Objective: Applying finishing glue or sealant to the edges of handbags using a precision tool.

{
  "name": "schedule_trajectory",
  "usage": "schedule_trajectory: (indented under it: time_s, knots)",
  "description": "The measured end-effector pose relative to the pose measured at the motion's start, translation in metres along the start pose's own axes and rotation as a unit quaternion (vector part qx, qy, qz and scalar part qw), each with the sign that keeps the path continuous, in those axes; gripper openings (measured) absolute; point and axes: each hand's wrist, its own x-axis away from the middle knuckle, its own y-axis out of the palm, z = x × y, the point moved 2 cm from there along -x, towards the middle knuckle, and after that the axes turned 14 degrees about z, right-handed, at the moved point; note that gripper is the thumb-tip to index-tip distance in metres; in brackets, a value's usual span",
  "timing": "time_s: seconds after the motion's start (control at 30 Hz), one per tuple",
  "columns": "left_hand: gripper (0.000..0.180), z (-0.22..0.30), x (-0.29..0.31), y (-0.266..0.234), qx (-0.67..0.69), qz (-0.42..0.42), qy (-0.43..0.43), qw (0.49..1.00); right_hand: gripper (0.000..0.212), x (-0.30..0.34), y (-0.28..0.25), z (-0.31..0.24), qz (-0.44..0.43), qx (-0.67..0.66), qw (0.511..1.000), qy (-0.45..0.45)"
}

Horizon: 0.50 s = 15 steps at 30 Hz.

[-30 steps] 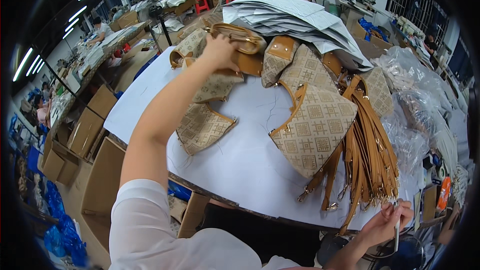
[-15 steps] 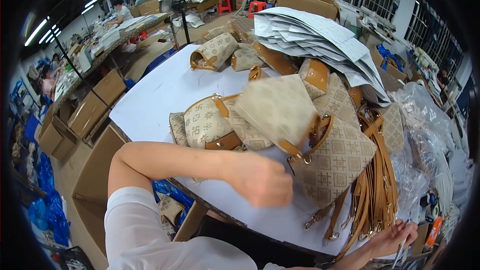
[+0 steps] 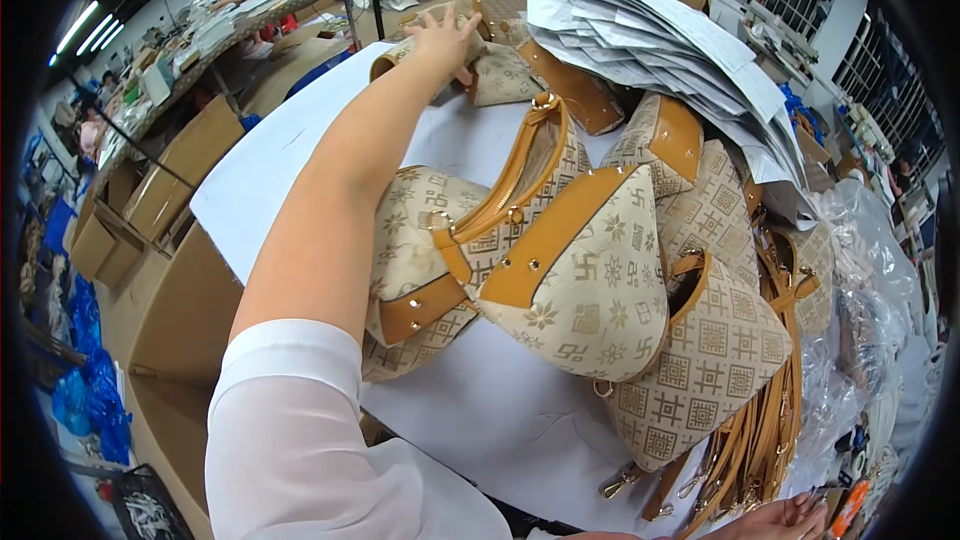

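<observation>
My left hand (image 3: pixel 442 45) is stretched to the far side of the table, its fingers spread over a beige patterned handbag (image 3: pixel 392 62) and touching it. Another small bag (image 3: pixel 505 78) lies right beside that hand. Nearer me, a beige handbag with tan trim (image 3: pixel 590 285) lies on its side, overlapping an open-zipped bag (image 3: pixel 520 175) and a further bag (image 3: pixel 415 210) under my forearm. My right hand (image 3: pixel 785 518) is at the lower right edge, fingers curled together; what they hold is too small to make out. Tan straps with metal clasps (image 3: pixel 745 450) hang close to it.
Stacked white sheets (image 3: pixel 650 50) rise behind the bags on the white tabletop (image 3: pixel 270 155). Clear plastic bags (image 3: pixel 860 270) crowd the right side. Cardboard boxes (image 3: pixel 185 320) stand along the left edge. An orange object (image 3: pixel 850 505) lies beyond my right hand.
My left hand has gone from the near side of the table to the bags at the back, its fingers now spread. The blurred bag in the middle now rests still, turned over. The view has shifted.
</observation>
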Motion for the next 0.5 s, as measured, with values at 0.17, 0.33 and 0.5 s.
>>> schedule_trajectory:
  time_s: [0.17, 0.33, 0.5]
  knots:
    - [0.087, 0.020, 0.011, 0.009, 0.046, -0.004, 0.104, 0.993, 0.009, 0.005, -0.001, 0.001, -0.052, 0.160, 0.969, -0.179]
    - [0.058, 0.049, 0.015, 0.025, -0.055, -0.048, 0.279, 0.958, 0.025, -0.021, -0.045, 0.022, -0.079, -0.023, 0.992, 0.099]
    - [0.016, 0.030, 0.018, 0.044, 0.056, 0.011, 0.225, 0.973, 0.016, -0.008, -0.023, 0.015, -0.027, -0.038, 0.995, 0.090]
